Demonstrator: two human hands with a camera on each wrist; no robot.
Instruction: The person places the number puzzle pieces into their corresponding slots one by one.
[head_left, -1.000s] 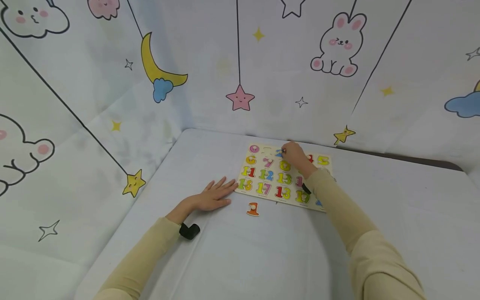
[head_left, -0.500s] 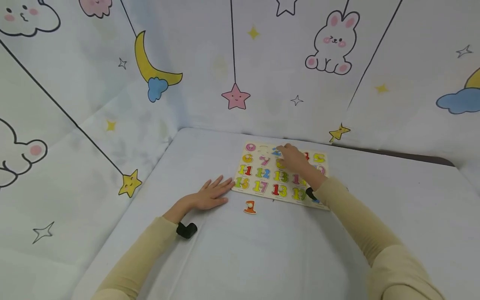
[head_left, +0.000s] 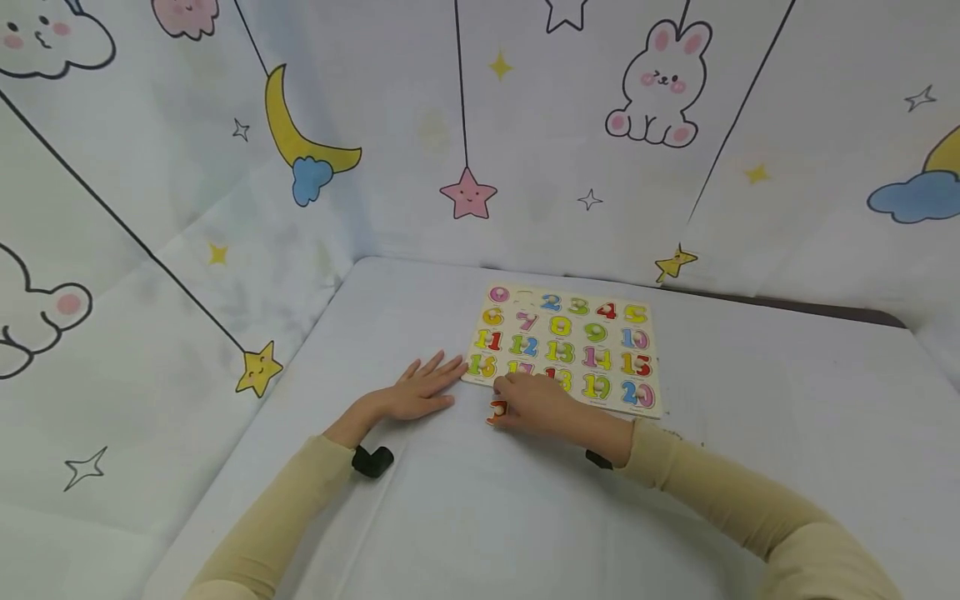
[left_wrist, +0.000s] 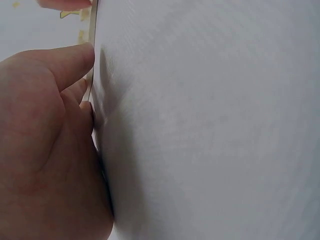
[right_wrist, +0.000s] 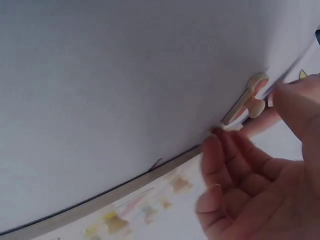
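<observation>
A wooden number puzzle board point(head_left: 615, 335) lies on the table, with knobbed number pieces in it and a bare slot point(head_left: 525, 297) between 0 and 2. Just off its near edge lies an orange number 1 puzzle piece point(head_left: 497, 412), its round knob point(right_wrist: 256, 108) facing up. My right hand point(head_left: 543, 407) reaches over this piece from the right. In the right wrist view, thumb and bent fingers stand either side of it, with a gap to the knob. My left hand point(head_left: 420, 393) rests flat, fingers spread, fingertips at the board's left corner.
White cloth covers the table point(head_left: 450, 517). Behind and to the left rises a printed fabric backdrop point(head_left: 405, 108) with a moon, stars and a rabbit. A dark strip point(head_left: 825, 308) shows along the table's back edge.
My right hand has left the blue number 2 piece, which sits in the board, and come nearer to the orange number 1 piece. My left hand has stayed put.
</observation>
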